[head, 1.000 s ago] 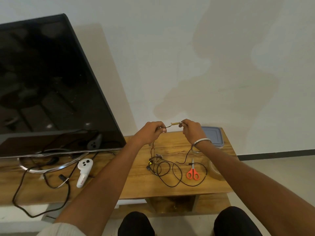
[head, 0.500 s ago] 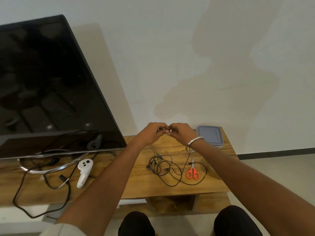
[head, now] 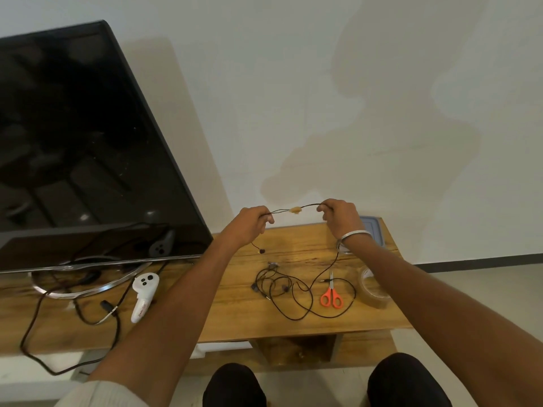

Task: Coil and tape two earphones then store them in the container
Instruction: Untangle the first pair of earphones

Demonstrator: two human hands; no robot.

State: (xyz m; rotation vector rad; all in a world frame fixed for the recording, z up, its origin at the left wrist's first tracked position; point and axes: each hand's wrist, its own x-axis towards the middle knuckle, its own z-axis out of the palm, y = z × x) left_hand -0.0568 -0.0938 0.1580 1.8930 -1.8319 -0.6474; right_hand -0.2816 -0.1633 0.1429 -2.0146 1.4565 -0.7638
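hands now apart, left hand (head: 252,224) and right hand (head: 340,214) pinching thin black earphone cord (head: 282,211) taut

Your TV (head: 82,142) is sitting left on desk (head: 235,315) | scissors (head: 331,298) lying between cable tangle (head: 282,289) and tape roll (head: 373,292) | container (head: 374,230) sitting behind

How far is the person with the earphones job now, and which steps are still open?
Done: nothing looks finished; no coiled earphone is stored. In hand: the left hand and right hand pinch one black cable stretched between them, a crumpled bit of tape on it. Left: the other cables lie loose on the table beside the scissors and tape roll; the container has its lid on.
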